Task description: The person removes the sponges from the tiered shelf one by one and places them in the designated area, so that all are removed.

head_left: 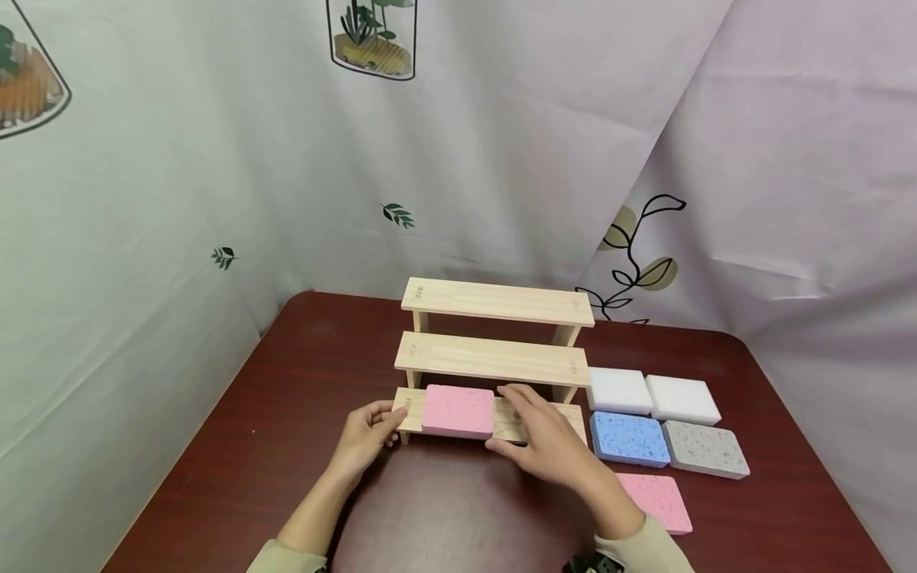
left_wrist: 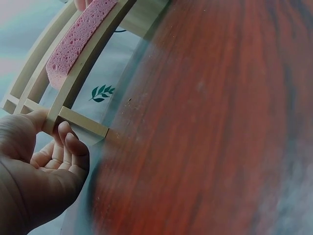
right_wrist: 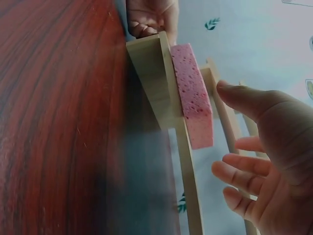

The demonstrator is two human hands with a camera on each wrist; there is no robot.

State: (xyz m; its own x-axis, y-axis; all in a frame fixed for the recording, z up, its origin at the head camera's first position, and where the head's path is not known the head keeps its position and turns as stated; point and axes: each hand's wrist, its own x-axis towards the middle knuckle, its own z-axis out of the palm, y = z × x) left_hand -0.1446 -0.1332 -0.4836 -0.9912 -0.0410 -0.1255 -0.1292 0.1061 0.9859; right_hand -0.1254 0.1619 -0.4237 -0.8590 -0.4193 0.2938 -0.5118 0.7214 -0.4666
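A pale wooden three-step rack (head_left: 494,356) stands on the table. On its lowest step lies a pink sponge (head_left: 458,411), flat and left of the middle. My left hand (head_left: 365,436) grips the left end of that step, thumb on top and fingers curled below the board, as the left wrist view shows. Beside the sponge's right end is my right hand (head_left: 548,439), its thumb and fingers spread. In the right wrist view a gap shows between the right thumb (right_wrist: 239,95) and the sponge (right_wrist: 193,93), and nothing is in that hand.
To the right of the rack lie two white sponges (head_left: 619,391), a blue sponge (head_left: 629,438) and a grey sponge (head_left: 705,449). Another pink sponge (head_left: 655,501) is partly hidden by the right forearm. A patterned curtain (head_left: 501,159) hangs behind the dark red table (head_left: 301,366).
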